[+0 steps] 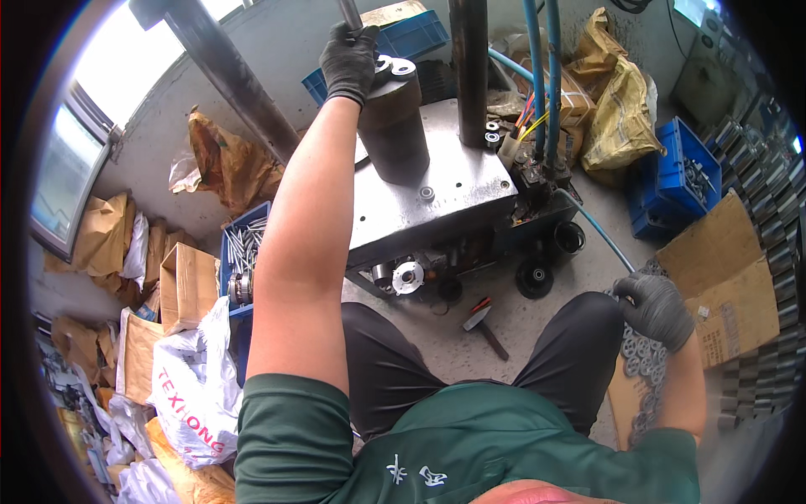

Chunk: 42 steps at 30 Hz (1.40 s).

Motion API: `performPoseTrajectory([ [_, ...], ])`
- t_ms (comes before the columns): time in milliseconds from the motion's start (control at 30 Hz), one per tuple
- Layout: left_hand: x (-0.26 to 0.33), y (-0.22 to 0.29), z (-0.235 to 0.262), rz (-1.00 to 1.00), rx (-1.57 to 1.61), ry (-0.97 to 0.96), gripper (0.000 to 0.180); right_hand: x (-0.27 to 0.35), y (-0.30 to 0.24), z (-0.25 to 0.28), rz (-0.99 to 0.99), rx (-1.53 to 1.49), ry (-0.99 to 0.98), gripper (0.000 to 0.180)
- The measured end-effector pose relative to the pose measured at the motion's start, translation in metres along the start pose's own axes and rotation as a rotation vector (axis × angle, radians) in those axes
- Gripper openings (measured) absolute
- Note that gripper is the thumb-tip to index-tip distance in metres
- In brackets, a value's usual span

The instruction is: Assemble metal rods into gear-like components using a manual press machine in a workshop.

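My left hand point(348, 63), in a dark grey glove, reaches up beside the top of a dark steel cylinder point(393, 122). Its fingers are closed round a metal rod point(349, 12) that runs up out of view. Bright metal parts with holes point(399, 67) lie on top of the cylinder, right by the glove. The cylinder stands on a flat steel press table point(457, 160). Out to the right, my gloved right hand point(657, 311) is closed on the end of a blue-grey lever point(598, 227). Below that hand lie many small metal rings point(645, 361) on cardboard.
A small bearing point(427, 193) sits on the press table. On the floor lie a hammer point(487, 330) and a black round part point(535, 277). Blue crates point(678, 181) and an open cardboard box point(722, 281) stand right; a white sack point(191, 391) stands left. Blue hoses point(552, 76) hang behind.
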<state>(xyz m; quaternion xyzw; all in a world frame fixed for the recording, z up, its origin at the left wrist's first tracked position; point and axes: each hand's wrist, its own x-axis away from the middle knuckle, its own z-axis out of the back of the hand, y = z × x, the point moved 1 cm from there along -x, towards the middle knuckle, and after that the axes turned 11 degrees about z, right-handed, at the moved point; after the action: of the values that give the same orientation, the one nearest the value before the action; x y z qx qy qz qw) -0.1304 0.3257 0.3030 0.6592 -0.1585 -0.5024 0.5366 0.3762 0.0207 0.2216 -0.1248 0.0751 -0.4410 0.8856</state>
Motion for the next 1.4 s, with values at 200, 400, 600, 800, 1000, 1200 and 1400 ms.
performPoseTrajectory([
  [200, 0.001, 0.003, 0.005, -0.041, -0.067, 0.042, 0.038, 0.001, -0.001, -0.001, -0.021, 0.011, 0.118, 0.016],
  [400, -0.003, 0.001, 0.001, 0.08, 0.131, -0.049, 0.039, 0.0, -0.008, 0.003, -0.066, -0.011, 0.139, 0.014],
  [600, -0.006, 0.005, -0.002, 0.079, 0.145, -0.059, 0.029, -0.001, -0.01, 0.004, -0.124, -0.003, 0.139, 0.014],
  [800, -0.006, 0.002, -0.002, 0.073, 0.083, 0.002, 0.03, -0.002, -0.013, 0.007, -0.109, 0.082, 0.149, 0.015],
  [1000, -0.002, 0.001, -0.003, 0.003, -0.092, 0.068, 0.039, -0.002, -0.015, 0.005, -0.141, 0.099, 0.163, 0.017],
  [1200, 0.002, 0.004, -0.004, -0.085, -0.298, 0.178, 0.028, -0.001, -0.012, 0.003, -0.139, 0.097, 0.19, 0.017],
  [1400, 0.009, 0.014, -0.005, -0.104, -0.345, 0.181, 0.025, -0.001, -0.006, 0.004, -0.09, 0.045, 0.249, 0.016],
])
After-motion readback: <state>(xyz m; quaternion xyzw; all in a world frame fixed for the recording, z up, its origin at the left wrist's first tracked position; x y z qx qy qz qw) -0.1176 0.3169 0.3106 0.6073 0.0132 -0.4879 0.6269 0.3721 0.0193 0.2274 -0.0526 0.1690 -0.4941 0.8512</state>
